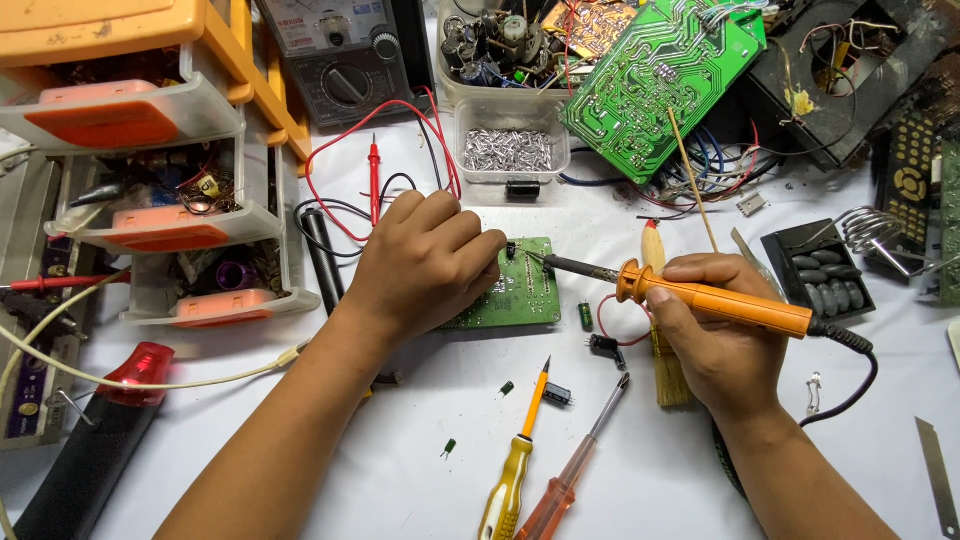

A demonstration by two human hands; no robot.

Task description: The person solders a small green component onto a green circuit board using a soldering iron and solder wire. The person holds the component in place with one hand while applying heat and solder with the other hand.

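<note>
My left hand [425, 262] rests, fingers curled, on the left part of a small green circuit board [522, 295] lying on the white table, holding it down. My right hand [712, 335] grips an orange-handled soldering iron [715, 300]. Its dark metal tip [535, 259] points left and touches the board near its upper edge, close to my left fingertips. The iron's black cable [860, 375] curls off behind my right wrist. A small brush [665, 340] lies under my right hand.
Two screwdrivers [535, 470] and small loose parts [555, 393] lie in front. Orange drawer unit [150, 160] at left, multimeter [345, 60] with red and black leads behind, clear tub of metal bits [507, 150], large green board [660, 85], iron stand [870, 230] right.
</note>
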